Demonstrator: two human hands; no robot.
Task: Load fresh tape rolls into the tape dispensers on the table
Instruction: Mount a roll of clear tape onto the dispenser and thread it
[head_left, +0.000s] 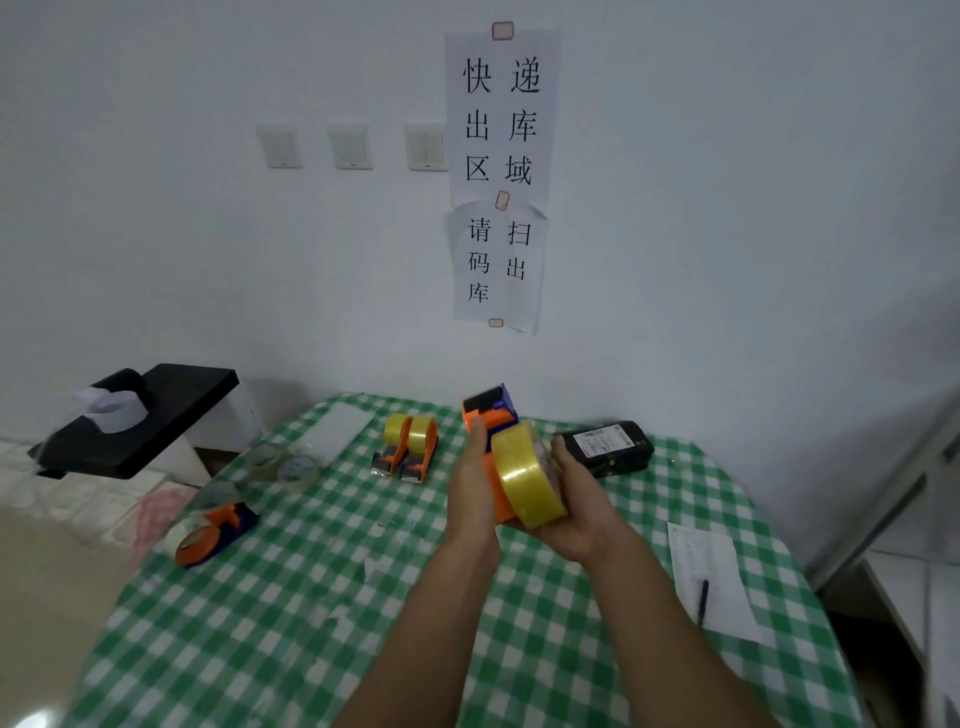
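Observation:
I hold an orange and blue tape dispenser (491, 415) upright above the table's middle, with my left hand (470, 483) gripping its left side. My right hand (571, 512) cups a yellow tape roll (524, 475) from below and presses it against the dispenser's right side. Two orange dispensers with yellow rolls on them (408, 449) stand side by side behind my hands. Another orange and blue dispenser (218, 530) lies on its side at the table's left, with a clear roll on it. Two clear tape rolls (283, 465) lie flat at the back left.
The table wears a green and white checked cloth (311, 623). A black handheld scanner (605, 447) lies at the back right. A paper sheet with a pen (709, 587) rests at the right edge. A black stand with a white roll (135, 415) is left of the table.

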